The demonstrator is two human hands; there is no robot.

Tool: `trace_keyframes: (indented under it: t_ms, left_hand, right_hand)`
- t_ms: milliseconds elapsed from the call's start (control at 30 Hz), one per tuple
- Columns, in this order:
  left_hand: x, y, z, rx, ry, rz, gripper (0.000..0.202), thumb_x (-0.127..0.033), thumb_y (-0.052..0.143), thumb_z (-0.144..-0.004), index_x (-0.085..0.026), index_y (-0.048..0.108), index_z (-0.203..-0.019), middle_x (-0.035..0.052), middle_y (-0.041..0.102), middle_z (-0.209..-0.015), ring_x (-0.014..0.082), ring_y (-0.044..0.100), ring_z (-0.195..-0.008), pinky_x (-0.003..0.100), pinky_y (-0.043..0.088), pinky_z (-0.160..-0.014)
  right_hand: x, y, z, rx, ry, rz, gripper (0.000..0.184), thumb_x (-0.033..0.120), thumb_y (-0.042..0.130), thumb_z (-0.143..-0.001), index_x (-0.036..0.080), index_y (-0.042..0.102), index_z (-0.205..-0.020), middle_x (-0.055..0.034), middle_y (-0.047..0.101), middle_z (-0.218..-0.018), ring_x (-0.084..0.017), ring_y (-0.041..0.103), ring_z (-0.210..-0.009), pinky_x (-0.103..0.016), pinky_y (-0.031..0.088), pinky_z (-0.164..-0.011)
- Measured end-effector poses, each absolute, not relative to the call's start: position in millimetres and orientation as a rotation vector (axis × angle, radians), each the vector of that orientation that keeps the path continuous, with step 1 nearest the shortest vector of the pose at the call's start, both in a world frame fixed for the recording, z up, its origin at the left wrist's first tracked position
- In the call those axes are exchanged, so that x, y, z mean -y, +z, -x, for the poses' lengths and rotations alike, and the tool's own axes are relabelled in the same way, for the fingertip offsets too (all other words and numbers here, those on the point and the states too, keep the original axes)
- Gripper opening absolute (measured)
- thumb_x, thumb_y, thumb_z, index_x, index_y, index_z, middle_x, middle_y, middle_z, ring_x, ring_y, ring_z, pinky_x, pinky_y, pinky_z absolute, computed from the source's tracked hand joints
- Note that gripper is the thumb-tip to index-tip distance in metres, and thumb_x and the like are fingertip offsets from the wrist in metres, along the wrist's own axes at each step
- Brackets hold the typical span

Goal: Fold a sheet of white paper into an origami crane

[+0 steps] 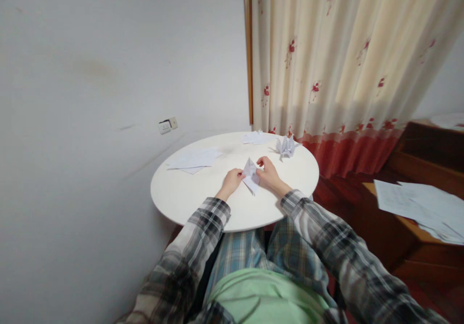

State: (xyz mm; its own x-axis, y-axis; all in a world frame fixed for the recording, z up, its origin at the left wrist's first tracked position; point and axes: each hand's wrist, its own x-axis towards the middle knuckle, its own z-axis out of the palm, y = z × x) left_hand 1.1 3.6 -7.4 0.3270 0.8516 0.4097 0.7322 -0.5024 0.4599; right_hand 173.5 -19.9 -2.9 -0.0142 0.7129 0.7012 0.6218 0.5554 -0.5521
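Observation:
A small folded white paper piece [251,175] lies on the round white table [188,196], held between both hands. My left hand [232,180] pinches its left edge with fingers curled. My right hand [267,173] presses and grips its right side, fingers closed over the fold. Both plaid sleeves reach in from the table's near edge.
A finished folded paper figure [286,146] stands at the table's far right. Flat white sheets [195,159] lie at the left, more paper [256,138] at the far edge. A floral curtain [344,63] hangs behind. Papers [420,203] rest on a wooden bench at right.

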Motion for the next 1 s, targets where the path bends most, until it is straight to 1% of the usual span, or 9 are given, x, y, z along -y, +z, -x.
trace_keyframes:
  t_ms: [100,167,300,400,533,633,867,1000]
  left_hand:
    - [-4.2,-7.7,-1.0,-1.449,0.916,-2.388,0.012,-0.020,0.055,-0.073,-0.013,0.065,-0.069,0.0036,0.062,-0.070,0.0147,0.053,-0.067,0.024,0.037,-0.062]
    - [-4.6,-7.7,-1.0,-1.438,0.926,-2.373,0.012,-0.019,0.055,-0.072,-0.013,0.064,-0.069,0.0039,0.062,-0.071,0.0148,0.053,-0.067,0.024,0.038,-0.062]
    - [-6.2,-8.7,-1.4,-1.376,0.976,-2.333,0.012,-0.015,0.055,-0.071,-0.014,0.065,-0.077,0.0027,0.063,-0.074,0.0141,0.054,-0.068,0.023,0.039,-0.063]
    - [-7.3,-10.2,-1.6,-1.339,0.992,-2.315,0.016,-0.015,0.054,-0.070,-0.014,0.064,-0.082,0.0017,0.062,-0.073,0.0136,0.053,-0.067,0.023,0.039,-0.062]
    - [-7.3,-11.0,-2.2,-1.327,0.967,-2.369,0.010,-0.019,0.054,-0.070,-0.014,0.062,-0.072,0.0003,0.057,-0.065,0.0132,0.050,-0.063,0.023,0.038,-0.059]
    - [-6.2,-10.2,-3.0,-1.310,0.956,-2.397,0.010,-0.020,0.054,-0.070,-0.014,0.061,-0.066,-0.0010,0.054,-0.061,0.0127,0.047,-0.060,0.023,0.036,-0.057]
    - [-2.4,-6.1,-5.2,-1.284,0.978,-2.309,0.009,-0.018,0.056,-0.068,-0.013,0.063,-0.072,0.0006,0.060,-0.068,0.0135,0.051,-0.064,0.023,0.039,-0.062]
    - [-1.1,-4.1,-6.1,-1.289,0.961,-2.282,0.009,-0.016,0.056,-0.068,-0.013,0.064,-0.071,0.0021,0.062,-0.069,0.0141,0.053,-0.066,0.024,0.040,-0.064]
  right_hand:
    - [23.7,-1.1,-172.5,1.713,0.155,1.139,0.018,0.011,0.044,-0.063,0.016,0.049,-0.079,0.0009,0.051,-0.070,-0.011,0.046,-0.064,-0.023,0.037,-0.063]
    - [25.6,-0.8,-171.8,1.805,0.208,1.157,0.016,0.011,0.045,-0.066,0.016,0.053,-0.079,0.0017,0.053,-0.066,-0.011,0.047,-0.061,-0.022,0.036,-0.061]
    - [25.7,-1.6,-170.9,1.940,0.270,1.286,0.020,0.010,0.049,-0.069,0.014,0.060,-0.085,-0.0013,0.061,-0.070,-0.011,0.051,-0.062,-0.021,0.036,-0.061]
    - [25.1,-1.0,-170.9,1.974,0.264,1.336,0.019,0.013,0.052,-0.072,0.014,0.063,-0.087,-0.0031,0.064,-0.073,-0.011,0.053,-0.063,-0.021,0.037,-0.062]
    - [24.9,-0.2,-171.4,2.041,0.243,1.342,0.015,0.020,0.055,-0.074,0.014,0.066,-0.083,-0.0029,0.065,-0.071,-0.011,0.053,-0.061,-0.020,0.035,-0.060]
    - [24.5,-0.7,-171.7,2.056,0.210,1.362,0.014,0.022,0.055,-0.075,0.014,0.066,-0.080,-0.0031,0.065,-0.071,-0.011,0.053,-0.061,-0.020,0.034,-0.059]
    - [27.9,3.5,-170.5,2.103,0.097,1.439,0.014,0.021,0.054,-0.074,0.014,0.065,-0.079,-0.0046,0.066,-0.072,-0.012,0.053,-0.062,-0.021,0.031,-0.058]
    - [30.8,6.7,-169.8,2.120,0.077,1.460,0.014,0.020,0.053,-0.075,0.014,0.065,-0.080,-0.0051,0.066,-0.074,-0.012,0.053,-0.063,-0.021,0.031,-0.058]
